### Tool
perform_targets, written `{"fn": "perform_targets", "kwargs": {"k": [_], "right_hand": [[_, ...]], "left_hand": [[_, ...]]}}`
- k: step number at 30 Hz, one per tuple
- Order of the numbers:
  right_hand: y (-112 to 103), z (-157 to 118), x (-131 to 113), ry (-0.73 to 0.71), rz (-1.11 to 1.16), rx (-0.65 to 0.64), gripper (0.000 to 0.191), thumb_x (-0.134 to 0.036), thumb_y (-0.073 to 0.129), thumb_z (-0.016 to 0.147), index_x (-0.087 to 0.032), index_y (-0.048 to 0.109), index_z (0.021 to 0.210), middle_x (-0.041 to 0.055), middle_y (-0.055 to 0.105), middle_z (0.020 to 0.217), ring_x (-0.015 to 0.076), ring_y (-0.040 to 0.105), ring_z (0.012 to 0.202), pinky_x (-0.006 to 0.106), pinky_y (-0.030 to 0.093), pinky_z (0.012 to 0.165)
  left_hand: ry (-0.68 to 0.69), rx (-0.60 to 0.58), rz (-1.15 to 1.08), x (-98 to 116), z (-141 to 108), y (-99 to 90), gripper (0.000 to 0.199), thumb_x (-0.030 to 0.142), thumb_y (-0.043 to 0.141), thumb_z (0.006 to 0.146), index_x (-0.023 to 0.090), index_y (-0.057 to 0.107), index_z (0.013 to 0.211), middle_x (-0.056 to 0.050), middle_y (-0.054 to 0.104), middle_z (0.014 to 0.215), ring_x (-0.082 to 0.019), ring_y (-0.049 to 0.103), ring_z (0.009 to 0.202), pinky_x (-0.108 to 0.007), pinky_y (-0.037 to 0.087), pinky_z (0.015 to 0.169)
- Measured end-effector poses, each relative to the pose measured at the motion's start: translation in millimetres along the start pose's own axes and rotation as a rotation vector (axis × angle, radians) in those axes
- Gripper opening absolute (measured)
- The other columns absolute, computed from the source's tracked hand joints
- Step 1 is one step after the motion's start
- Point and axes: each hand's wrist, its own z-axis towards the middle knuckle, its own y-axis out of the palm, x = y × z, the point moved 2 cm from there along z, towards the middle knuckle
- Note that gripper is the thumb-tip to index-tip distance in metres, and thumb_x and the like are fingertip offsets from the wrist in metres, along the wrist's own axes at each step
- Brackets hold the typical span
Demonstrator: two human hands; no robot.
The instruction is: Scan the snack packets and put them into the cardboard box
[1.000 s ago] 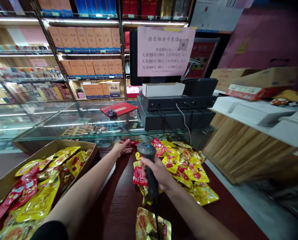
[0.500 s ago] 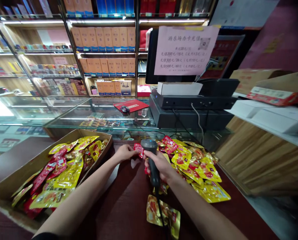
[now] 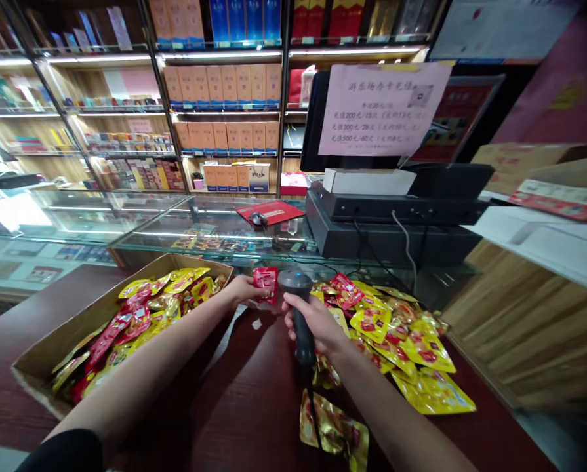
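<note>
My left hand [image 3: 242, 290] pinches a small red packet [image 3: 266, 284] just above the dark red tabletop. Close by on its right, my right hand [image 3: 317, 322] is wrapped round a black barcode scanner [image 3: 302, 328], its head up beside the packet and its cable hanging down toward me. To the right lies a pile of yellow, gold and red snack packets [image 3: 372, 317]. A gold packet [image 3: 333, 426] rests apart, nearer to me, under the cable. On the left, a cardboard box [image 3: 37, 367] holds more yellow and red packets [image 3: 140, 314], partly hidden by my left forearm.
Behind the table is a glass counter [image 3: 209, 219] with a red mouse pad [image 3: 281, 211] and a mouse. A monitor with a pink paper sign [image 3: 384, 111] stands over a black cash drawer [image 3: 391, 235]. Shelves of boxes fill the back; a wooden cabinet [image 3: 529, 328] is at the right.
My left hand has lifted the red packet, which now shows its face beside the scanner head. The whole view has shifted slightly. My right hand still grips the scanner.
</note>
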Motion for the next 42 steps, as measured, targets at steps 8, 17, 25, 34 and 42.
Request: {"fn": "perform_targets", "kwargs": {"k": [8,17,25,34,42], "right_hand": [[9,7,36,0.093,-0.081,-0.005,0.028,-0.044,0.062,0.077,-0.019,0.048,0.078,-0.0065,0.052,0.045,0.0081,0.045,0.034,0.02,0.04,0.034],[26,-2,43,0.145,-0.164,-0.105,0.034,-0.05,0.06,0.076,-0.019,0.046,0.079,-0.0075,0.051,0.043,0.0081,0.045,0.03,0.019,0.038,0.033],[27,-3,45,0.165,-0.179,-0.099,0.033,-0.048,0.059,0.076,-0.019,0.044,0.078,-0.0079,0.05,0.042,0.0085,0.045,0.03,0.019,0.037,0.033],[27,-4,45,0.164,-0.178,-0.107,0.032,-0.048,0.059,0.077,-0.02,0.044,0.078,-0.0079,0.051,0.041,0.0079,0.043,0.028,0.018,0.035,0.031],[26,-3,47,0.147,-0.16,-0.121,0.026,-0.043,0.055,0.08,-0.019,0.044,0.078,-0.007,0.052,0.041,0.0084,0.044,0.029,0.018,0.036,0.03]], "left_hand": [[0.098,-0.049,-0.185,-6,-1,-7.6,0.054,0.06,0.075,0.053,0.011,0.07,0.075,-0.006,0.069,0.07,-0.015,0.062,0.062,-0.028,0.053,0.061],[0.066,-0.048,-0.189,-4,-3,-8.4,0.053,0.053,0.079,0.054,0.012,0.071,0.086,-0.007,0.07,0.078,-0.012,0.06,0.06,-0.022,0.047,0.053],[-0.056,-0.142,-0.305,-4,-4,-10.1,0.051,0.047,0.083,0.053,0.013,0.069,0.09,-0.008,0.07,0.087,-0.012,0.061,0.065,-0.023,0.049,0.057],[-0.062,-0.141,-0.337,-6,-2,-10.0,0.046,0.043,0.083,0.055,0.014,0.07,0.088,-0.007,0.071,0.087,-0.012,0.062,0.064,-0.024,0.049,0.057],[-0.046,-0.144,-0.338,-5,-4,-8.8,0.045,0.045,0.082,0.055,0.015,0.07,0.086,-0.004,0.069,0.075,-0.011,0.061,0.057,-0.022,0.049,0.053]]}}
